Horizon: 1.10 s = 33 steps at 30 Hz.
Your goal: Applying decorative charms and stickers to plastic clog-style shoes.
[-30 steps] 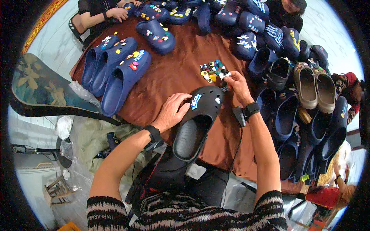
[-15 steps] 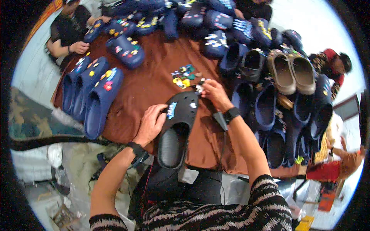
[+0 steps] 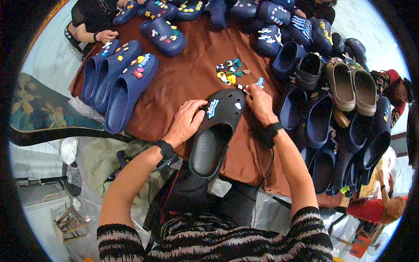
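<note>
You wore a short-sleeved black knit top [image 3: 235, 238] with jagged pale stripes and small lettering. Your hands [image 3: 187, 120] were bare; a dark boxy unit [image 3: 169, 163] sat beside the black left wristband [image 3: 164, 149], and a dark cable [image 3: 267, 169] trailed below the black right wristband [image 3: 273, 129]. Your trousers [image 3: 238, 201] were black.

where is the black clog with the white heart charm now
In the head view, the black clog is near the centre, at the near edge of the brown cloth, between the left hand at its left side and the right hand by its toe.
</note>
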Motion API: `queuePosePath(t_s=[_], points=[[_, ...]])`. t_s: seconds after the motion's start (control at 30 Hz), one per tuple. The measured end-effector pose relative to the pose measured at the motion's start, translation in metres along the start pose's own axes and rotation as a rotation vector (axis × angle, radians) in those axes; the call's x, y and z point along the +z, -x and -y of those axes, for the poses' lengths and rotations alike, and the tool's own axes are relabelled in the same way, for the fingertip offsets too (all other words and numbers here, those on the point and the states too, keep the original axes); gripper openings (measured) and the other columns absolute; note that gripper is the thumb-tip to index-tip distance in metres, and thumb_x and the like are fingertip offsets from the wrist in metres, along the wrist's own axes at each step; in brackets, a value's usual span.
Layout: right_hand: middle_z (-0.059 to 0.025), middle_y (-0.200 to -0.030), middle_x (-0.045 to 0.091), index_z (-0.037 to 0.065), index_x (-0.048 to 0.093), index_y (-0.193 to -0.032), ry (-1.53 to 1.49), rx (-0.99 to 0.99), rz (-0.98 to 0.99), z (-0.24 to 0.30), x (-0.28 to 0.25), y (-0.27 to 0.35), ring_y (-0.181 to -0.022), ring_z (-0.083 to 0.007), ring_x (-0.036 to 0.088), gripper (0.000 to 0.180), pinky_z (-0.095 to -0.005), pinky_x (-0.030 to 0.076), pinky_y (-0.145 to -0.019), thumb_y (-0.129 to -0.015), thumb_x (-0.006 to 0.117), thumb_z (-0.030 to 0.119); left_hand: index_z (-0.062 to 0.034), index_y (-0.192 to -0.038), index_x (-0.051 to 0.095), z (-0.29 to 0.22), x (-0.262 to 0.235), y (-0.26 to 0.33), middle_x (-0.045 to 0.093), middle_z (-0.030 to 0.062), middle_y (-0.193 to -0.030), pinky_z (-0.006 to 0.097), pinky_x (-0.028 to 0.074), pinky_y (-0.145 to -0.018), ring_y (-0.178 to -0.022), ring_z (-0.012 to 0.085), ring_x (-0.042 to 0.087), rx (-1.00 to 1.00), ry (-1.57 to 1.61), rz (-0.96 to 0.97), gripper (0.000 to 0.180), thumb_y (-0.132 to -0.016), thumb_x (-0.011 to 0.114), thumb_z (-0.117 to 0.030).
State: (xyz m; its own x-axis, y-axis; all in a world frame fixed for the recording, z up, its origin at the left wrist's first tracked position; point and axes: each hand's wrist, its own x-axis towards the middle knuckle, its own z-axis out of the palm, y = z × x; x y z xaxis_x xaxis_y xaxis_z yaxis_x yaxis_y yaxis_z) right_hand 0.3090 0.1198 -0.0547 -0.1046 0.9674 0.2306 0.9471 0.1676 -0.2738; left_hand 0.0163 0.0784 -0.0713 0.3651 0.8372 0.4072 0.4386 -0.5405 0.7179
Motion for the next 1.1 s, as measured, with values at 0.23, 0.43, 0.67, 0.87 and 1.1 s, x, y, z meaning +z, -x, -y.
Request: queuePosePath(t_s=[0.23,0.43,0.67,0.87,1.1], points=[[-0.0158,-0.086,0.07,0.001,0.064,-0.097,-0.536,0.192,0.149,-0.023,-0.011,-0.008,-0.073,-0.0275,0.069,0.019,-0.0402,0.053,-0.068,-0.094,0.063,0.019,-0.0025,-0.122,0.058,-0.004,-0.001,0.002,0.061,0.0173,-0.12,0.043,0.041,-0.104,-0.117,0.0356,0.055,-0.021,0.001,0.037,0.032,-0.096,0.051,-0.02],[-0.0098,-0.082,0.068,-0.004,0.061,-0.099,-0.752,0.192,-0.121,-0.038,-0.006,0.005,-0.071,-0.0164,0.066,0.013,-0.0321,0.052,-0.068,-0.094,0.062,0.009,-0.0017,-0.114,0.063,-0.01,-0.009,-0.035,0.064,0.0175,-0.105,0.042,0.051,-0.086,-0.101,0.0335,0.063,-0.134,0.185,0.013,0.029,-0.098,0.055,-0.025],[-0.0045,-0.083,0.065,-0.003,0.062,-0.096,-1.096,0.26,-0.137,0.029,-0.043,0.011,-0.071,-0.0111,0.061,0.007,-0.0288,0.052,-0.064,-0.093,0.062,0.004,0.0014,-0.113,0.066,-0.063,0.003,-0.134,0.071,0.0178,-0.099,0.039,0.052,-0.08,-0.091,0.0277,0.069,-0.059,0.018,0.271,0.041,-0.097,0.059,-0.035],[-0.0035,-0.085,0.066,0.0,0.064,-0.105,-0.945,0.113,-0.242,0.033,-0.036,0.011,-0.074,-0.0108,0.059,0.016,-0.0283,0.051,-0.067,-0.091,0.066,0.007,-0.001,-0.114,0.069,-0.076,0.028,-0.138,0.072,0.015,-0.095,0.037,0.051,-0.08,-0.09,0.0228,0.068,-0.046,0.09,0.311,0.04,-0.096,0.06,-0.036],[-0.0047,-0.092,0.066,0.0,0.062,-0.112,-1.416,0.225,0.002,0.052,-0.051,0.031,-0.08,-0.0126,0.062,0.019,-0.0272,0.052,-0.073,-0.093,0.06,0.002,-0.0022,-0.123,0.063,-0.068,0.03,-0.12,0.07,0.0145,-0.112,0.036,0.053,-0.085,-0.097,0.0219,0.068,0.043,0.217,0.213,0.03,-0.097,0.059,-0.016]])
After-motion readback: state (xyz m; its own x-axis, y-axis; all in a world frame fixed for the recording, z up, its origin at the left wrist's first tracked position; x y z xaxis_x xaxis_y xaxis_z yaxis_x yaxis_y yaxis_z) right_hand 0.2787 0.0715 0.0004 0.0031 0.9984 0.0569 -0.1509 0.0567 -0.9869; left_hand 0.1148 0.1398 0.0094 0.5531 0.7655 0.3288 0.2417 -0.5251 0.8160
